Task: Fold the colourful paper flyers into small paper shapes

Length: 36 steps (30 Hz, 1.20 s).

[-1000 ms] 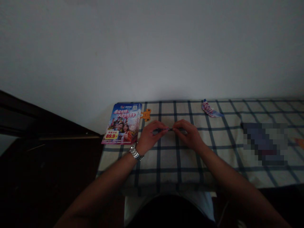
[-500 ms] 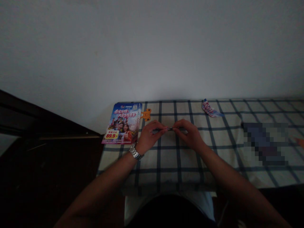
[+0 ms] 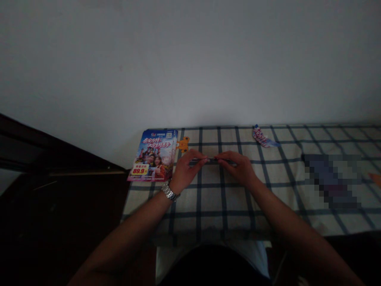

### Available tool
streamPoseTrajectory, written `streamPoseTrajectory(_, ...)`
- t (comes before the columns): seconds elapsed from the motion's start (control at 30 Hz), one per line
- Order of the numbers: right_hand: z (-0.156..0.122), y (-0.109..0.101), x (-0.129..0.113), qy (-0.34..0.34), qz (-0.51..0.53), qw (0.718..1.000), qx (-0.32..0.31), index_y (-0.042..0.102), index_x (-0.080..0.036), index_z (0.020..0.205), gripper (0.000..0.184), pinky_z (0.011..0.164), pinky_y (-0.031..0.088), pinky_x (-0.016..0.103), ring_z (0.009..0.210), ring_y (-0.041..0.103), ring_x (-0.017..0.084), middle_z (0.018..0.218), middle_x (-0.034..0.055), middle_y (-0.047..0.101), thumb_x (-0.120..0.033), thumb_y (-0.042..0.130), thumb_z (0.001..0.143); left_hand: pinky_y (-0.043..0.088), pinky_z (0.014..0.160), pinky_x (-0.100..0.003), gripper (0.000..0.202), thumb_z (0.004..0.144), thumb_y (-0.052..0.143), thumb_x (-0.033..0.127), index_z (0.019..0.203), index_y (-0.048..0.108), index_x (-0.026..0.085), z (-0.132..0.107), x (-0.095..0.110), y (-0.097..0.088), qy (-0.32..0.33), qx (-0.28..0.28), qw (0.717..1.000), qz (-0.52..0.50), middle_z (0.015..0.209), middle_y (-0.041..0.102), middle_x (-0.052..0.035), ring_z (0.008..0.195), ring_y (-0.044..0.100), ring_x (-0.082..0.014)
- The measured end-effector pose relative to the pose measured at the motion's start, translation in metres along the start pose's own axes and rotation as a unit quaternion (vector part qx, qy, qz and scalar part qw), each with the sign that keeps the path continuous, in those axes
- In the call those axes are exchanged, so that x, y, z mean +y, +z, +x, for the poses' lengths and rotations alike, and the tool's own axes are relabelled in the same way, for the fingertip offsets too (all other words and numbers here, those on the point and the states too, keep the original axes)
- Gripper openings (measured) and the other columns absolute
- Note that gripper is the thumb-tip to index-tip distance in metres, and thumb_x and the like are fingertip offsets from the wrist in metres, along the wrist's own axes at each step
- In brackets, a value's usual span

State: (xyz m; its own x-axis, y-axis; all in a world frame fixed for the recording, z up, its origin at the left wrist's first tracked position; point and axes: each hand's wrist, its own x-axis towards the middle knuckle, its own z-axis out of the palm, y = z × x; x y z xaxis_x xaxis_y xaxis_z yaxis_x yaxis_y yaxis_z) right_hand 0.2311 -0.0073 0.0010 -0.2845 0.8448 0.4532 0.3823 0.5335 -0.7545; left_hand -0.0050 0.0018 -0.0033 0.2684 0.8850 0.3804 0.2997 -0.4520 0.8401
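Observation:
Between my two hands, just above the checked tablecloth [image 3: 211,198], is a thin, narrow strip [image 3: 211,159] seen nearly edge-on. It looks like folded paper, but the dim light hides its details. My left hand [image 3: 187,169], with a metal watch on the wrist, pinches the strip's left part between thumb and fingers. From the other side, my right hand [image 3: 238,167] pinches the right part the same way. The fingertips of both hands are close together, with a short piece of the strip showing between them.
A stack of colourful flyers [image 3: 153,157] lies at the table's left end, beside an orange bear-shaped figure [image 3: 183,143]. A folded, patterned paper piece [image 3: 262,137] rests near the wall. At right lies a blurred-out dark object [image 3: 330,180], and an orange thing [image 3: 375,178] shows at the picture edge.
Both hands have shifted very slightly to the left and the fingertips have moved a little along the strip. Both still pinch it; the things on the table stay put.

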Motion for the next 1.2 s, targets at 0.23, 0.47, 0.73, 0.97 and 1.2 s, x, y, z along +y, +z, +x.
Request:
streamPoseTrajectory(0.23, -0.0016, -0.0008, -0.0001, 0.016, 0.001, 1.0, 0.0, 0.079, -0.03, 0.108, 0.016, 0.09, 0.062, 0.041, 0.098, 0.076, 0.023, 0.106, 0.0028, 0.08, -0.031, 0.067, 0.096, 0.053, 0.091, -0.034, 0.011, 0.097, 0.065, 0.033, 0.099, 0.067, 0.022, 0.0003, 0.001, 0.001, 0.007, -0.002, 1.0, -0.001, 0.101, 0.07, -0.0031, 0.099, 0.067, -0.0179)
streamPoseTrajectory(0.47, 0.0005, -0.0007, 0.0005, 0.033, 0.032, 0.999, 0.002, 0.078, -0.03, 0.112, 0.019, 0.092, 0.062, 0.04, 0.1, 0.076, 0.023, 0.109, 0.0031, 0.08, -0.033, 0.068, 0.096, 0.053, 0.091, -0.033, 0.012, 0.097, 0.065, 0.034, 0.101, 0.068, 0.022, 0.0005, 0.001, -0.0001, 0.0, -0.005, 1.0, -0.005, 0.101, 0.07, -0.0032, 0.098, 0.067, -0.0174)
streamPoseTrajectory(0.73, 0.0007, -0.0039, -0.0009, 0.02, 0.0, 1.0, -0.009, 0.078, -0.029, 0.111, 0.019, 0.093, 0.06, 0.037, 0.102, 0.075, 0.021, 0.109, 0.0027, 0.08, -0.032, 0.065, 0.098, 0.053, 0.09, -0.033, 0.012, 0.096, 0.067, 0.034, 0.099, 0.07, 0.023, 0.0004, 0.0006, -0.0002, 0.006, 0.007, 1.0, -0.007, 0.1, 0.071, -0.0028, 0.097, 0.068, -0.0177)
streamPoseTrajectory(0.97, 0.0004, -0.0048, -0.0005, 0.01, -0.016, 1.0, -0.014, 0.077, -0.029, 0.11, 0.019, 0.091, 0.06, 0.037, 0.1, 0.075, 0.021, 0.108, 0.0027, 0.08, -0.032, 0.062, 0.099, 0.052, 0.089, -0.032, 0.013, 0.098, 0.064, 0.034, 0.099, 0.065, 0.021, -0.0003, 0.0004, 0.0, -0.013, -0.018, 1.0, -0.011, 0.1, 0.069, -0.0033, 0.097, 0.067, -0.0175)
streamPoseTrajectory(1.2, 0.0008, -0.0056, 0.0044, -0.017, -0.056, 0.998, -0.039, 0.075, -0.026, 0.111, 0.02, 0.09, 0.059, 0.037, 0.099, 0.073, 0.022, 0.105, 0.0058, 0.077, -0.029, 0.058, 0.101, 0.05, 0.087, -0.032, 0.012, 0.098, 0.061, 0.031, 0.104, 0.064, 0.021, 0.0003, 0.0035, 0.0003, -0.005, -0.074, 0.997, 0.001, 0.1, 0.067, -0.0042, 0.095, 0.063, -0.0174)
